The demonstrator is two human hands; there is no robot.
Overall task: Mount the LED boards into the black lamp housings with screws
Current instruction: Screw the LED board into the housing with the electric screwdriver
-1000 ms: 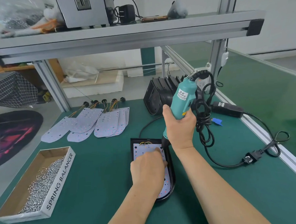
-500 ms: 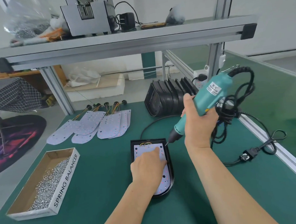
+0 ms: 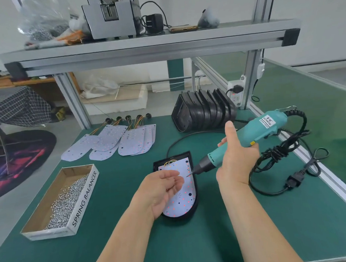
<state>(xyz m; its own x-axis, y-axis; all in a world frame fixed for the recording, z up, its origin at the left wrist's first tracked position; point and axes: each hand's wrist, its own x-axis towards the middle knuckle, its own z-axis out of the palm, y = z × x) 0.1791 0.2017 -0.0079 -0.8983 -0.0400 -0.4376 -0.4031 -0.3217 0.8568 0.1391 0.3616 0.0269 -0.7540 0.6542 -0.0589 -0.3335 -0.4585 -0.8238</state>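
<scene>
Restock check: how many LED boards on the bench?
7. One board in the housing by the left hand; three loose boards fanned back left; three more overlapped right of them. Overlap may hide others.

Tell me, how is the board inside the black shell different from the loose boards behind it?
The near board sits inside a black housing; the loose boards lie bare on the green mat. The near board lies alone, while the loose boards overlap in a fan. Its wires curl within the housing; theirs stretch out to round black caps. All share the same pale, round-ended shape with dots.
</scene>
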